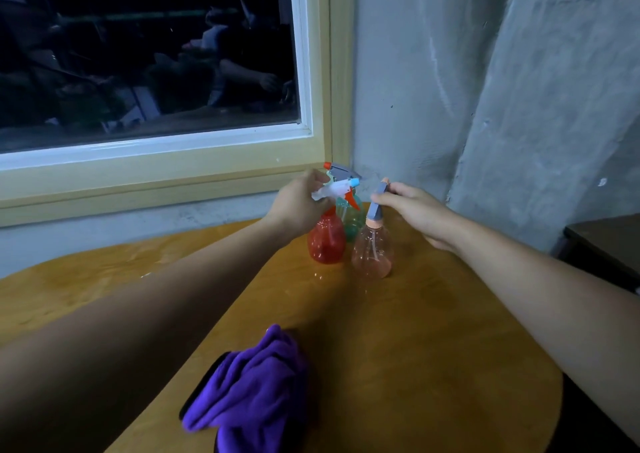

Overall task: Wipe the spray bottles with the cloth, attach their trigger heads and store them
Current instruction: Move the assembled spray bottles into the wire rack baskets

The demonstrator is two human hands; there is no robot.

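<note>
The fingers (313,177) of the left hand (298,207) curl round the white trigger head (337,189) atop the red bottle (326,241), hiding its rear end. The right hand (412,207) pinches the grey trigger head (376,208) on the pink bottle (372,253), just right of the red one. Behind the red bottle a teal bottle (351,222) is mostly blocked, and well in front on the bench (433,331) lies the purple cloth (249,387), its near edge cut off.

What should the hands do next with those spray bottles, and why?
Probably let go. The left hand grips the white trigger head on the red bottle, the right hand the grey trigger head on the peach bottle; both heads look seated, and the bottles stand upright by the wall.
</note>
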